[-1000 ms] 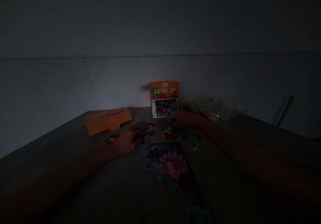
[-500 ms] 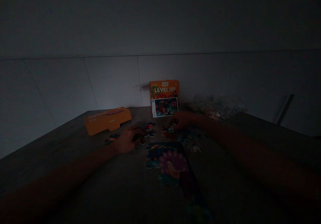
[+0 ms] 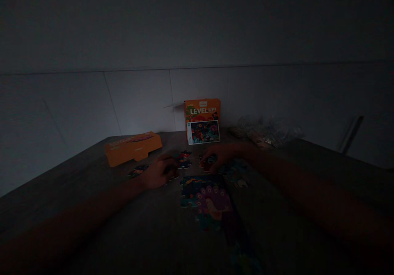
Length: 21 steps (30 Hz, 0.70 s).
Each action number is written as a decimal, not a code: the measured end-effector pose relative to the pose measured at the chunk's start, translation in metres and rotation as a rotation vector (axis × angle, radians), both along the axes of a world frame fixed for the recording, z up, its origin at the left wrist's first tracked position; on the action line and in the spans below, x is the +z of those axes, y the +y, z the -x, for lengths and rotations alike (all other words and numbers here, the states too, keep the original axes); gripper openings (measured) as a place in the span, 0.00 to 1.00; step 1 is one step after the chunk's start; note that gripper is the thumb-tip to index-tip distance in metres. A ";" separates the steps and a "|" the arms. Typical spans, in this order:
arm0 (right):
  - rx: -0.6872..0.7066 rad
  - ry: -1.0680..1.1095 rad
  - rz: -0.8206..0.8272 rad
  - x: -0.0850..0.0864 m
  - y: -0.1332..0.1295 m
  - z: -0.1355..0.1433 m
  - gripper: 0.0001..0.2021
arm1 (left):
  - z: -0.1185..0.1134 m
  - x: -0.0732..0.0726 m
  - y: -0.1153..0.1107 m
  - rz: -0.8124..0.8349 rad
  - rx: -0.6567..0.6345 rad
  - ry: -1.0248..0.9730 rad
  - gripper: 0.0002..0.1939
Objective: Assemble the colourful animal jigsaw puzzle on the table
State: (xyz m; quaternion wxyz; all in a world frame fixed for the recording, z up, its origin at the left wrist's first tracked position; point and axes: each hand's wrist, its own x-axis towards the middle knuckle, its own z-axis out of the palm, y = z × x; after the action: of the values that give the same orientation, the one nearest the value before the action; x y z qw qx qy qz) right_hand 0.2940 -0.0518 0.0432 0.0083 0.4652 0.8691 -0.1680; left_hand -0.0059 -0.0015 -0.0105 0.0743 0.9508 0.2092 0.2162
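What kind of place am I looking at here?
Probably a dim indoor corner for tabletop puzzling: a grey table against a pale panelled wall, a partly joined jigsaw, and an upright orange "LEVEL UP!" box.

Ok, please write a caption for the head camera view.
Left hand and right hand among puzzle pieces, near an upright orange box, in dim light.

left hand (image 3: 158, 171) – fingers curled | right hand (image 3: 220, 156) – fingers bent down
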 end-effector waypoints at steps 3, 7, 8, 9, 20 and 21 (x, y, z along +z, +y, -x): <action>0.001 -0.004 0.005 -0.001 -0.002 0.005 0.27 | 0.000 0.000 0.000 0.006 -0.007 -0.003 0.12; -0.022 -0.045 0.004 0.001 -0.003 0.002 0.25 | 0.000 -0.001 0.001 -0.001 0.002 0.012 0.13; -0.023 -0.051 0.006 0.002 -0.004 0.002 0.24 | 0.001 -0.002 0.002 0.001 0.002 0.017 0.12; -0.024 -0.058 0.008 0.002 -0.004 0.001 0.23 | 0.001 -0.002 0.002 0.004 0.004 0.019 0.12; -0.038 -0.116 0.021 0.004 -0.006 0.003 0.17 | -0.001 0.000 -0.001 0.012 0.047 0.034 0.11; -0.038 -0.115 0.018 0.004 -0.007 0.004 0.17 | 0.000 0.000 -0.001 0.011 0.048 0.034 0.11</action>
State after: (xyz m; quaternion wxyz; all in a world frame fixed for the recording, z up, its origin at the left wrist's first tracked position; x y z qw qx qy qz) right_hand 0.2903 -0.0589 0.0472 0.0594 0.4905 0.8566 -0.1487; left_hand -0.0056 -0.0021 -0.0104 0.0709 0.9487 0.2342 0.2003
